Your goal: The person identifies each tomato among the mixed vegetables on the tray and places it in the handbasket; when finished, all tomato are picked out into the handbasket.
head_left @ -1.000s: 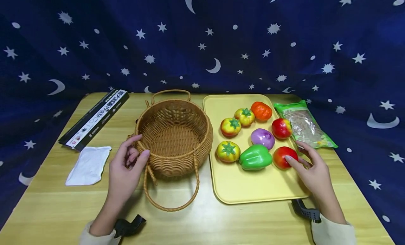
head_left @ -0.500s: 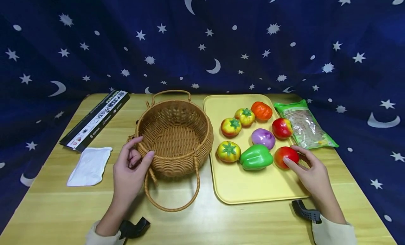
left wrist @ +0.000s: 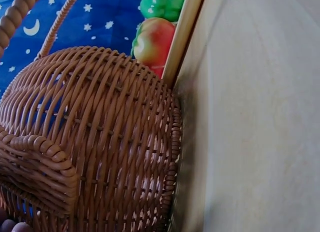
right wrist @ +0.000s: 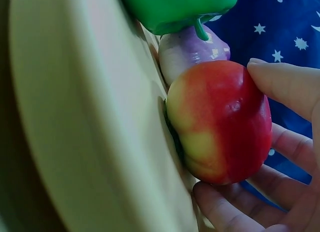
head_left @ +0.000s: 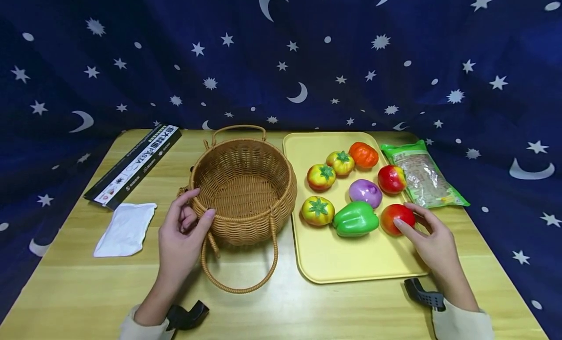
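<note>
Right wrist view: what've we got?

R hand (head_left: 432, 237) pinches 1 red fruit (right wrist: 220, 122), thumb one side, fingers opp. It's on R part of the tray (head_left: 347, 264), apparently resting there, just R of the green pepper (head_left: 356, 219).

Step in hand?

Prob. the grasp; no lift visible.

Next move calls for?

A secure pinch, I'd say, then a lift w/o nudging the pepper.

And L hand (head_left: 182, 240)?

At near-L rim of the basket (head_left: 246, 235), thumb & index spread apart. Can't tell if it grips or just steadies.

Counts, pls?

8 pcs on tray, incl. the pinched one: 1 pepper, 1 purple onion (head_left: 364, 192), 1 red-yellow fruit (head_left: 391, 179), 3 green-capped fruits (head_left: 320, 177), 1 ribbed orange fruit (head_left: 363, 155).

Further out?

1 tray, 1 basket to its L. 1 green packet (head_left: 421, 171) by tray's R edge. Far L: 1 pasta box (head_left: 133, 167), 1 white pouch (head_left: 124, 231) near its lower end.
</note>
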Available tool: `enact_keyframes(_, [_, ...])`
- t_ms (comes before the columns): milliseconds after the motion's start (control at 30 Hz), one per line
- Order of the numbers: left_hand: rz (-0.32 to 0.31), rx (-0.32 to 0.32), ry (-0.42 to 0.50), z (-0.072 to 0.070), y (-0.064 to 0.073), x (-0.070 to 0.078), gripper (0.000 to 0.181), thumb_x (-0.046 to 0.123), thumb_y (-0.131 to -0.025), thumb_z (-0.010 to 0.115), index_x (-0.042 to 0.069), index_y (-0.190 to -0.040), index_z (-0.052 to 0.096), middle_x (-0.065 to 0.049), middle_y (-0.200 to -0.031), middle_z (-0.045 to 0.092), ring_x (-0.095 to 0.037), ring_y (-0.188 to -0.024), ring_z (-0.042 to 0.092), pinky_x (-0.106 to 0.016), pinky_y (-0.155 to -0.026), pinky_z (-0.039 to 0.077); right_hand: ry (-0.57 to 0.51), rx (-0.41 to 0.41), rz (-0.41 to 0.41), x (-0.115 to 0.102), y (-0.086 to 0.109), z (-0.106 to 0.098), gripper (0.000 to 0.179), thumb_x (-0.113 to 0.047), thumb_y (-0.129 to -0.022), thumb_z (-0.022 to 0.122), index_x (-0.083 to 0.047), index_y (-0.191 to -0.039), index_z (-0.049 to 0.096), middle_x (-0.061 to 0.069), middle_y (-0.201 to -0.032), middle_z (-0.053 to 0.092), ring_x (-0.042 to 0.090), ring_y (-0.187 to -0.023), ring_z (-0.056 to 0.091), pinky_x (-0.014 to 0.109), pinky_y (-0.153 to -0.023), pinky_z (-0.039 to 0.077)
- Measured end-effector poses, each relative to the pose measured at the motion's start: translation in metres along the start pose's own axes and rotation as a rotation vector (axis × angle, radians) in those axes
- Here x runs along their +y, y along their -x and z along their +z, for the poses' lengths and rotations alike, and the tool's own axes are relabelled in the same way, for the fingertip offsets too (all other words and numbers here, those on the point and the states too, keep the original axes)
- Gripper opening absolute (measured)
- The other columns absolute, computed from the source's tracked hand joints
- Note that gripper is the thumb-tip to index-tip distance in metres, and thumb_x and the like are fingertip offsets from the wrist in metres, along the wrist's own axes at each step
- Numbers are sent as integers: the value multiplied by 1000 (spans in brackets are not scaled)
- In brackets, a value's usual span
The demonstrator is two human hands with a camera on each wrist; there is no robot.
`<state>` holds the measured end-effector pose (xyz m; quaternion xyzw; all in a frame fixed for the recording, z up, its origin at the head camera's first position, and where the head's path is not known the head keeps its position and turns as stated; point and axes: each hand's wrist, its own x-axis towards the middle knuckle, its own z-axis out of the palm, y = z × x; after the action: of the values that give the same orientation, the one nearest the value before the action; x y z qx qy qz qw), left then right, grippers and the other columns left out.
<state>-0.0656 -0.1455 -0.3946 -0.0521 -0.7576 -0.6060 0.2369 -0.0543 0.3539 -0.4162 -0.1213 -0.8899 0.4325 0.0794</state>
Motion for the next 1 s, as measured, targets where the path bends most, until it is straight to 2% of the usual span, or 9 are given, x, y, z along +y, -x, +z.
enact_keyframes(200, [2,0,1,0,-1,-2,54,-1,-90,76,10,-139,60,-9,-73,29,-18,-65,32,-23,-60,31,-12,23,16,1,0,0,61,-34,-94,76,-13,-148,55,11,-148,51,5,-121,50,4,-83,43])
enact_keyframes(400, [3,8,-15,0,0,-3,54,-1,-89,77,11,-139,60,-10,-72,29,-17,-63,30,-24,-60,29,13,14,29,-6,-2,-5,63,-37,-94,75,-16,-149,54,15,-148,49,16,-127,50,5,-81,44])
enact_keyframes(467, [1,8,-8,1,0,-3,54,-1,-89,77,11,-139,60,-11,-70,28,-17,-62,30,-25,-60,28,16,23,19,-8,-3,-11,62,-36,-94,76,-16,-148,54,12,-145,51,13,-126,50,5,-81,44])
enact_keyframes(633, [-7,2,9,1,1,-3,53,0,-89,78,13,-138,61,-8,-65,26,-14,-58,27,-26,-56,26,-2,49,-54,-13,-6,-26,56,-27,-93,79,-14,-144,59,-11,-128,57,-8,-111,50,5,-78,45])
enact_keyframes(733, [-6,3,6,0,0,-3,52,0,-89,78,13,-137,62,-4,-64,26,-14,-57,26,-26,-55,26,-7,46,-123,-22,-10,-32,54,-21,-92,79,-11,-141,60,-18,-123,56,-12,-106,53,6,-77,46])
enact_keyframes(900, [-6,3,6,-1,0,-3,51,0,-89,78,12,-137,62,-3,-64,25,-14,-57,25,-26,-55,25,33,42,-246,-49,-18,-36,52,-12,-89,81,-9,-138,62,-16,-124,58,-9,-108,53,5,-78,45])
enact_keyframes(1000, [-9,2,8,-1,0,-4,51,1,-90,78,12,-137,62,-2,-64,24,-14,-57,25,-26,-55,25,21,30,-302,-65,-24,-35,53,-7,-87,82,-8,-137,63,-12,-126,59,-4,-111,53,6,-80,45])
